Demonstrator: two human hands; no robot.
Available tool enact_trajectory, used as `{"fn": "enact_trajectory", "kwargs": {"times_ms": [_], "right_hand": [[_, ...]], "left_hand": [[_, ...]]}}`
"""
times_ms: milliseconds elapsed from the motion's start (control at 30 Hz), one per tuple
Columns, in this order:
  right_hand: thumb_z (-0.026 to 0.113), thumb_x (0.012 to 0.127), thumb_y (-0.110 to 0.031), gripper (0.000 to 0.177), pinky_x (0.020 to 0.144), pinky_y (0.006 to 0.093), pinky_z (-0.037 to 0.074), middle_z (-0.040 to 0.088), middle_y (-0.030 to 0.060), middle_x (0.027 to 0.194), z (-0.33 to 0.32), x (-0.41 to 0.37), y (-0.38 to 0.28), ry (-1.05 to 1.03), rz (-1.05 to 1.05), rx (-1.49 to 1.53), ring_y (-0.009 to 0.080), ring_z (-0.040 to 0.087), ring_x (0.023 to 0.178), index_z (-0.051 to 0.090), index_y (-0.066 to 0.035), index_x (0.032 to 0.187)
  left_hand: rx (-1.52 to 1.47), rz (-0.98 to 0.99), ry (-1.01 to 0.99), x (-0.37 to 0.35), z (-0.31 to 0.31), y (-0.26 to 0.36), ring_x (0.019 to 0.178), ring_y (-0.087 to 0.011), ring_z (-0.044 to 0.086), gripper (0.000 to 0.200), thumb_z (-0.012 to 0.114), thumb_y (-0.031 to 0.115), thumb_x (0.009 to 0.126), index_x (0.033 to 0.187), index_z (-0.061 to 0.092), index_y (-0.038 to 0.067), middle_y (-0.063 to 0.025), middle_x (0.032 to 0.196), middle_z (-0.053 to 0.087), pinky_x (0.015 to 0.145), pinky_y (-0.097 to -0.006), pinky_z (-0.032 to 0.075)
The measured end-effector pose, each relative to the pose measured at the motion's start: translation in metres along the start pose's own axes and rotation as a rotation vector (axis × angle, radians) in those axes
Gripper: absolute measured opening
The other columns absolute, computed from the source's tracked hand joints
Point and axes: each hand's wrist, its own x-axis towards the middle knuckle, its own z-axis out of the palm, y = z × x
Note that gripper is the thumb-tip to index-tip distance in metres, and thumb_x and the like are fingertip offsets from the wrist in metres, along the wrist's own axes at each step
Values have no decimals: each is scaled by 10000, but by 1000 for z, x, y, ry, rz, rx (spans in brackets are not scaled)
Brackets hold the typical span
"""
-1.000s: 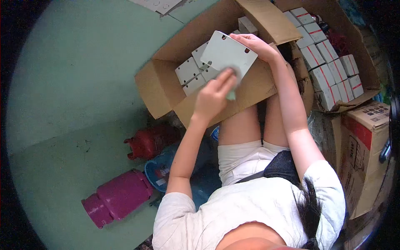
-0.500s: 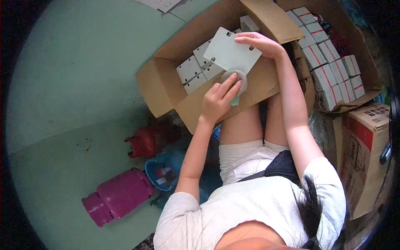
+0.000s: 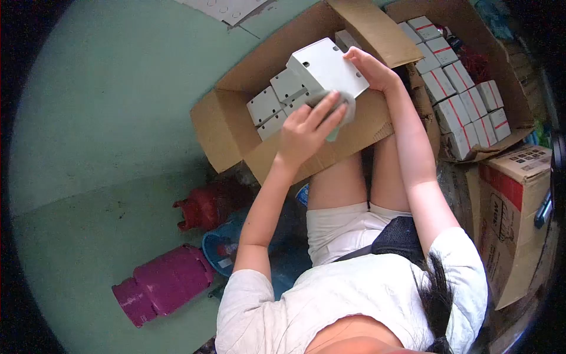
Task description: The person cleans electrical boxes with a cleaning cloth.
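My right hand (image 3: 372, 69) grips a white plastic box (image 3: 330, 68) with dark holes near its corners, fingers along its right side. The box is tilted, so its broad face and one side show. Against its lower edge, my left hand (image 3: 306, 131) presses a greyish cloth (image 3: 345, 112) with fingers bent over it; motion blurs it a little. Both hands are above an open cardboard carton (image 3: 227, 127) that rests over my lap. Inside the carton lie several similar white boxes (image 3: 264, 106).
A second carton (image 3: 522, 112) at the right holds several white boxes with red stripes (image 3: 454, 112). Below it stands a printed cardboard box (image 3: 501, 236). On the left are a purple gas cylinder (image 3: 165, 283), a red cylinder (image 3: 203, 206) and a blue bucket (image 3: 215, 236) by a green wall (image 3: 106, 106).
The white box has tipped so that its side now shows. My left hand with the cloth has shifted slightly along the box's lower edge. The whole view has moved a little.
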Motion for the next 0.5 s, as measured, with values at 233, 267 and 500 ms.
{"fn": "enact_trajectory", "kwargs": {"times_ms": [233, 267, 500], "right_hand": [[525, 887, -683, 702, 653, 255, 553, 691, 54, 961, 42, -24, -20, 183, -16, -324, 108, 664, 756, 638, -42, 1150], [549, 888, -659, 673, 636, 257, 554, 693, 59, 961, 38, -20, -16, 187, -29, -264, 109, 664, 744, 644, -44, 1144], [583, 899, -604, 617, 612, 255, 562, 705, 74, 936, 40, -29, -25, 55, 24, -188, 112, 672, 732, 664, -30, 1109]], "left_hand": [[-153, -307, 126, 24, -1, 15, 1215, -334, 556, 565, 620, 13, 739, 1300, 585, 71, -108, 1474, 459, 934, -416, 500], [-140, -157, 126, 21, 4, 22, 1159, -332, 597, 484, 590, 43, 762, 1242, 633, 81, -103, 1426, 516, 890, -391, 517], [-77, -172, 152, 25, -1, 10, 908, -193, 680, 458, 598, 68, 739, 1188, 671, 120, -59, 1427, 530, 794, -339, 559]]}}
